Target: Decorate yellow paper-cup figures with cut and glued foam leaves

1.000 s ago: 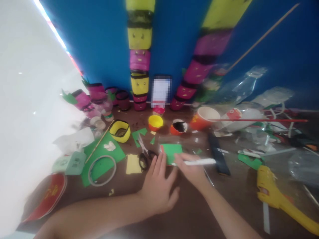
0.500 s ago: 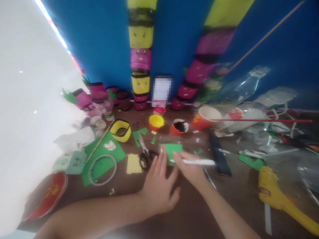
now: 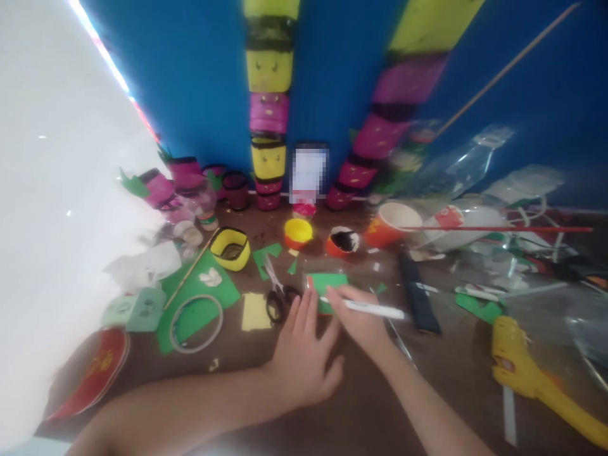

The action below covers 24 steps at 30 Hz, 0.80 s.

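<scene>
A small piece of green paper (image 3: 333, 280) lies on the brown table, with an orange bit at its left corner. My left hand (image 3: 306, 354) rests flat with fingers stretched, their tips at the paper's lower left edge. Pinched in my right hand (image 3: 360, 320) is a white marker (image 3: 373, 308), its tip over the left part of the paper and its rear end pointing right. Whether the tip touches the paper I cannot tell. Black-handled scissors (image 3: 275, 291) lie just left of my left fingertips, blades partly apart.
Behind the paper stand a yellow paint cup (image 3: 298, 233) and a black paint cup (image 3: 344, 241). A yellow cut container (image 3: 230, 249) and a tape ring (image 3: 196, 324) are on the left. A yellow glue gun (image 3: 515, 361) lies at right. Painted stacks (image 3: 268, 114) lean on the blue wall.
My right hand has shifted slightly left, and the marker has tilted, its rear end now a little lower. My left hand has stayed in place.
</scene>
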{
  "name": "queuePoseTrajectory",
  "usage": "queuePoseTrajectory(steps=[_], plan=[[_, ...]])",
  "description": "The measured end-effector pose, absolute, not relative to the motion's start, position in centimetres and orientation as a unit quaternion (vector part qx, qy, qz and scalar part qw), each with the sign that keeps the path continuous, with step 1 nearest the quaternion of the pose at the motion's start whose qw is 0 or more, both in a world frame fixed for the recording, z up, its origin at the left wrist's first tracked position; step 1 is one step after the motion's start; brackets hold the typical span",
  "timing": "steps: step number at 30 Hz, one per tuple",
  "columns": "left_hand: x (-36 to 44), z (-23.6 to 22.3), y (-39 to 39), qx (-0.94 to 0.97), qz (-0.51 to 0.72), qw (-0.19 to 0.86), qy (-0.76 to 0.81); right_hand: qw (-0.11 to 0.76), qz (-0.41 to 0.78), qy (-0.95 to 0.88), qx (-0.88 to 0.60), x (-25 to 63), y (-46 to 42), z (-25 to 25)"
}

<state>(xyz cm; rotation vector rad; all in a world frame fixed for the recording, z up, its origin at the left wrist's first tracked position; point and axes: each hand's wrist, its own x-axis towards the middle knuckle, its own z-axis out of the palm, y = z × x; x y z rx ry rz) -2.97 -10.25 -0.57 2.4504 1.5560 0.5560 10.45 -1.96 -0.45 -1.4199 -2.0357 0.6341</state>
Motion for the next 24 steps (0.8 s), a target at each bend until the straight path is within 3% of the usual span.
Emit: queuePoseTrajectory(steps=[24], plan=[[-2.95,-0.68,-10.27,0.821,0.196,0.109,0.524,0.311,0.214,-0.738,-0.559,11.34,-2.08,-0.39]])
